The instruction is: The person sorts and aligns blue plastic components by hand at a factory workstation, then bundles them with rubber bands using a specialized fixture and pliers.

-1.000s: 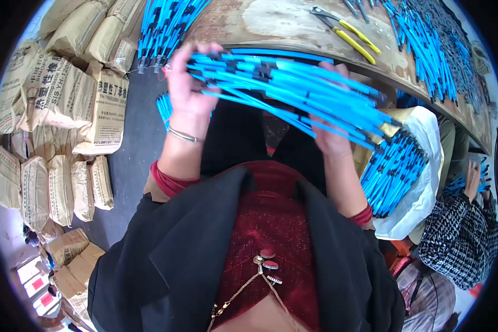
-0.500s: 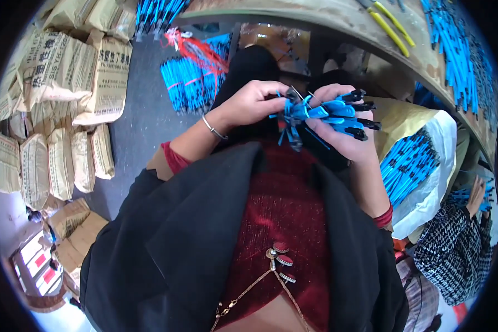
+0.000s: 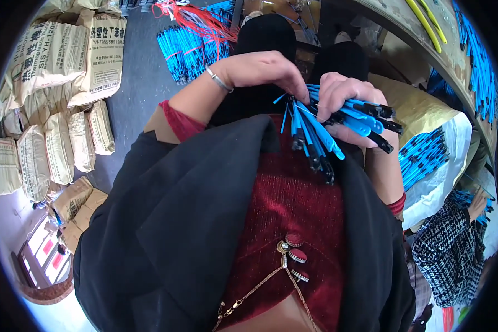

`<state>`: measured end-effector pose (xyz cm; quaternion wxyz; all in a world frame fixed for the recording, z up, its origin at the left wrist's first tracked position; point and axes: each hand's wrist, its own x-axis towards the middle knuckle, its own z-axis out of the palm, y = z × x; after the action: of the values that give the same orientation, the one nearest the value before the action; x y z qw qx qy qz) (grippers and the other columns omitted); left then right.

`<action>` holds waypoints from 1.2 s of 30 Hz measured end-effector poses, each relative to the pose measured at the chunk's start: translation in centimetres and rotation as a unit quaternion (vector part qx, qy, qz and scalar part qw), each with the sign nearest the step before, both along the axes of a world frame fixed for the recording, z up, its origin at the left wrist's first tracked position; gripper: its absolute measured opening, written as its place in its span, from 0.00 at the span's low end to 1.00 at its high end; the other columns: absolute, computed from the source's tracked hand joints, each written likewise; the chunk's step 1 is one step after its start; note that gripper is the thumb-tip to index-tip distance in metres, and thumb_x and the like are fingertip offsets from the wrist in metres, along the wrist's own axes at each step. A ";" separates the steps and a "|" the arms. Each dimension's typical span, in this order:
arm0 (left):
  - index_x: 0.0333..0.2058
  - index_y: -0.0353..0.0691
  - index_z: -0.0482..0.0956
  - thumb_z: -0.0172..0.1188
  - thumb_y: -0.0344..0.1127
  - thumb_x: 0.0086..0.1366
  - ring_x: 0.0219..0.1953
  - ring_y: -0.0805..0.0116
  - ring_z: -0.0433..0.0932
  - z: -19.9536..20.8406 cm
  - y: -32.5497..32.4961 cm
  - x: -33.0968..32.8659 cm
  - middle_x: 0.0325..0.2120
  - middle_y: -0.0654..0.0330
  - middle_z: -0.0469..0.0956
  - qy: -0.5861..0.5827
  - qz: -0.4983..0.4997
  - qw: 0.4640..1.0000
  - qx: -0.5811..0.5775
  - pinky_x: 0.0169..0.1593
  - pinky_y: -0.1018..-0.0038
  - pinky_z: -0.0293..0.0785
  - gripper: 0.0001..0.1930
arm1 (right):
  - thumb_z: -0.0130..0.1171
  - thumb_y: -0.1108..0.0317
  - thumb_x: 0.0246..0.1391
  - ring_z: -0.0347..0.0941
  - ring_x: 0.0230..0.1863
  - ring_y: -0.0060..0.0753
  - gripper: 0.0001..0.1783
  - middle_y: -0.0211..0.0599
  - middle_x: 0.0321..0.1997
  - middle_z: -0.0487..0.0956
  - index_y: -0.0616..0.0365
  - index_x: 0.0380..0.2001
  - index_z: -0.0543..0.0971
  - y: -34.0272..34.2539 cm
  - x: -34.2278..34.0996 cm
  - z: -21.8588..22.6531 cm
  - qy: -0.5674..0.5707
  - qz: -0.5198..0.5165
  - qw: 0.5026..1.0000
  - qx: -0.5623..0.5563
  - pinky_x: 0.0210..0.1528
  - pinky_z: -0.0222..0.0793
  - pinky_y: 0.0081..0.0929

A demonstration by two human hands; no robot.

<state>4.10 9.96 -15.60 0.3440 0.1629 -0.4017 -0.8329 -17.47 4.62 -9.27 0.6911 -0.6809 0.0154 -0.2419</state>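
My right hand (image 3: 348, 102) is closed around a bunch of slim blue plastic sticks with black ends (image 3: 361, 126). The black ends stick out past its fingers to the right. More blue and black sticks (image 3: 310, 133) fan out downward between my hands, in front of the dark red top. My left hand (image 3: 271, 71) is bent at the wrist, its fingers pointing down and closed at the left end of the bunch. Its fingertips are partly hidden among the sticks. A thin pale line, perhaps a band or string, runs across the sticks near these fingertips.
Tied blue bundles (image 3: 191, 52) and red strings (image 3: 196, 19) lie at the upper left. Brown paper sacks (image 3: 99, 61) are stacked on the left. A white sack of blue sticks (image 3: 426, 157) stands at right, below a workbench (image 3: 404, 19) with yellow-handled pliers (image 3: 429, 22). Another person's hand (image 3: 477, 205) is beyond.
The bunch has gone from held together between both hands to partly fanned out downward. My left hand has risen and bent over it. The whole view has shifted a little.
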 end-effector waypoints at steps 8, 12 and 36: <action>0.31 0.32 0.79 0.58 0.43 0.58 0.27 0.80 0.73 0.6 -4.0 -1.8 0.22 0.64 0.77 -0.278 -0.147 0.930 -0.189 0.34 0.81 0.69 0.16 | 0.62 0.79 0.36 0.71 0.31 0.25 0.14 0.30 0.26 0.74 0.58 0.29 0.71 0.2 -0.7 -1.2 0.020 -0.076 0.996 0.048 0.39 0.66 0.26; 0.31 0.32 0.79 0.58 0.39 0.58 0.26 0.79 0.73 1.3 -3.5 -1.9 0.21 0.63 0.77 -0.236 -0.119 0.951 -0.161 0.33 0.81 0.69 0.13 | 0.65 0.75 0.36 0.68 0.31 0.28 0.17 0.28 0.25 0.72 0.54 0.30 0.68 -0.3 -1.4 -2.2 0.036 -0.114 0.991 0.064 0.44 0.61 0.33; 0.22 0.31 0.76 0.56 0.29 0.57 0.25 0.69 0.73 -1.5 -1.2 2.8 0.19 0.57 0.75 -0.186 0.142 0.956 -0.175 0.30 0.76 0.69 0.08 | 0.63 0.75 0.38 0.71 0.32 0.26 0.22 0.34 0.31 0.75 0.62 0.40 0.70 -1.5 -1.9 -1.8 0.046 -0.292 0.949 0.108 0.43 0.69 0.29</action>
<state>6.89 8.78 -17.12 0.4006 0.3079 -0.5708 -0.6473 -19.36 3.08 -11.08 0.6584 -0.5783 0.2714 -0.3980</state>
